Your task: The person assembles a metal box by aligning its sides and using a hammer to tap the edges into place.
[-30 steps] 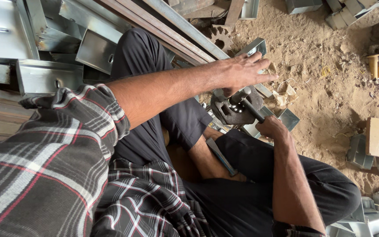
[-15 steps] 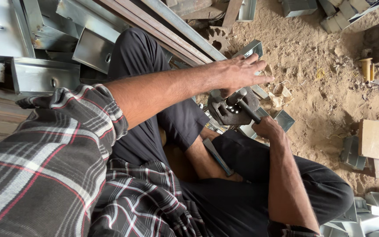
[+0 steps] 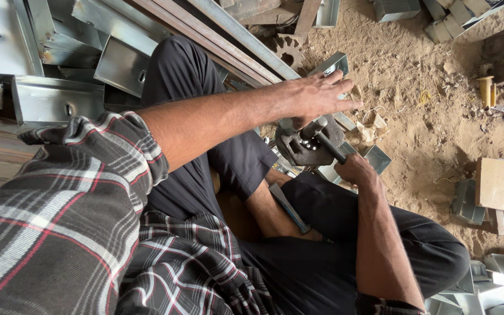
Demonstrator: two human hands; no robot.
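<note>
Left hand [image 3: 322, 96] spread flat, pressing metal bracket [image 3: 336, 63] at frame centre-top. Right hand [image 3: 357, 170] gripping lever handle [image 3: 329, 143] of dark hand press [image 3: 307, 146] on sandy floor [image 3: 427, 128]. Bracket seated, looks mid-stroke; finished pieces [image 3: 497, 280] lower right.

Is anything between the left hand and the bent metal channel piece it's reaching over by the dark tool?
Nothing visible. The left hand lies flat on the metal channel piece, fingers spread across it. The right hand grips the handle of the dark tool just below, beside it, not between.
</note>
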